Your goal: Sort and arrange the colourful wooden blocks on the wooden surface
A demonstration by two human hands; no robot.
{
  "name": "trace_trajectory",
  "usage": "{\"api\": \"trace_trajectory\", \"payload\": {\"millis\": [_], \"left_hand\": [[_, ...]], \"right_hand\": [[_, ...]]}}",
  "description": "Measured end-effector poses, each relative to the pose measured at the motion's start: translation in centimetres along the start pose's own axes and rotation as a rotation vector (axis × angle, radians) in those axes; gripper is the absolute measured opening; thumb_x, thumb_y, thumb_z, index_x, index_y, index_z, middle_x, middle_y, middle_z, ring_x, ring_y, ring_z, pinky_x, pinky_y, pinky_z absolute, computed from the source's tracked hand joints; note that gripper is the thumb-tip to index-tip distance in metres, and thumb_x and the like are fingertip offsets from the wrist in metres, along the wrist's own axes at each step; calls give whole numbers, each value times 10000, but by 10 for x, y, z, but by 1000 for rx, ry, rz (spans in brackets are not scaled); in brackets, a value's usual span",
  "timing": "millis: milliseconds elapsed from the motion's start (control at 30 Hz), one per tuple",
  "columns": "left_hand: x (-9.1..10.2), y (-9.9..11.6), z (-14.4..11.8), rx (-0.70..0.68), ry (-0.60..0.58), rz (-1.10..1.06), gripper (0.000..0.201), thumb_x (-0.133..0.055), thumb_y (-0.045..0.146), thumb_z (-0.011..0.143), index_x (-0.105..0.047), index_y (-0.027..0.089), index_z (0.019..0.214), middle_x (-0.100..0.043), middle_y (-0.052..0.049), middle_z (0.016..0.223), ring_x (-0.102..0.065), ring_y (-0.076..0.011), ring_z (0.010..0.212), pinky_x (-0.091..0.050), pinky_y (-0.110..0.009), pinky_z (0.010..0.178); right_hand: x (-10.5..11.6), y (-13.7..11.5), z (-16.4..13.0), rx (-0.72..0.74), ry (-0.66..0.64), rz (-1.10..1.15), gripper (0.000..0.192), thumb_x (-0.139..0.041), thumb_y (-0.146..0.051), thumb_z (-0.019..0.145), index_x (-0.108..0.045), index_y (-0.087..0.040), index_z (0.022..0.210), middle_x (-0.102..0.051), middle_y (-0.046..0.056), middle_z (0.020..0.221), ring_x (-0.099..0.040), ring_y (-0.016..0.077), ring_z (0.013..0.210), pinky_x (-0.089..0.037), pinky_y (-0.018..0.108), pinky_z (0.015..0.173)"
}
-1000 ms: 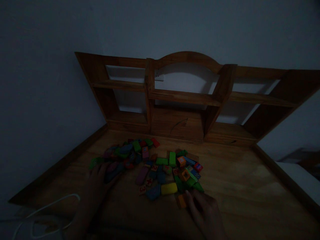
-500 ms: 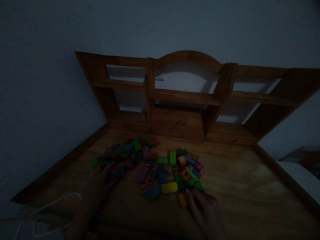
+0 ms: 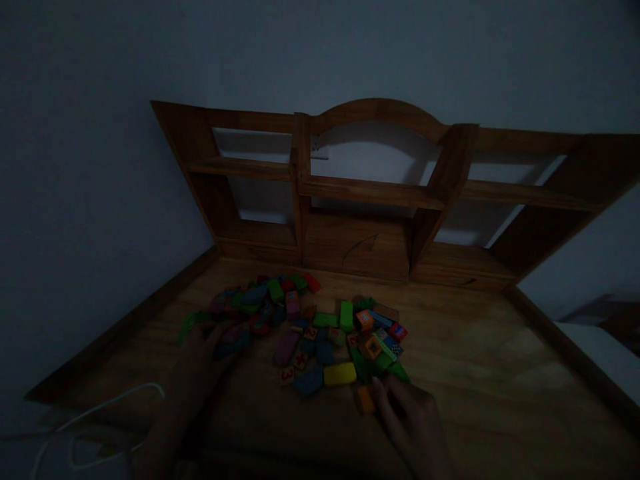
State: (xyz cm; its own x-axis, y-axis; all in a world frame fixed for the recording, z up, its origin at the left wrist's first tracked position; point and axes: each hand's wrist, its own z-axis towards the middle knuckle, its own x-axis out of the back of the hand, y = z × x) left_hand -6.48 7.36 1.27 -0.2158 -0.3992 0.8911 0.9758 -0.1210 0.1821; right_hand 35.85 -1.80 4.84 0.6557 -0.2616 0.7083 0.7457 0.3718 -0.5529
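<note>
Head view, dim bench [image 3: 475,360], left hand [image 3: 200,360] spread flat on coloured blocks [image 3: 310,333], right hand [image 3: 413,417] fingers touching orange block [image 3: 365,399], grip unclear.

Blocks [image 3: 310,333] lie on the desk [image 3: 475,373], before the shelf [image 3: 370,193].

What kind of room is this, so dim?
Probably a home study or child's room: a wooden desk with a built-in shelf unit against a plain wall, and a scatter of toy blocks.
</note>
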Motion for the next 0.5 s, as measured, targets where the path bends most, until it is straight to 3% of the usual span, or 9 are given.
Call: {"api": "trace_trajectory", "payload": {"millis": [500], "left_hand": [[-3, -4, 1, 4, 3, 26, 494, -572, 431, 794, -596, 186, 1222, -480, -153, 1268, -517, -338, 1127, -489, -454, 936]], "right_hand": [[-2, 1, 0, -2, 2, -25, 333, -463, -321, 1038, -564, -206, 742, -595, -7, 620, -612, 132, 534, -405, 233, 544]]}}
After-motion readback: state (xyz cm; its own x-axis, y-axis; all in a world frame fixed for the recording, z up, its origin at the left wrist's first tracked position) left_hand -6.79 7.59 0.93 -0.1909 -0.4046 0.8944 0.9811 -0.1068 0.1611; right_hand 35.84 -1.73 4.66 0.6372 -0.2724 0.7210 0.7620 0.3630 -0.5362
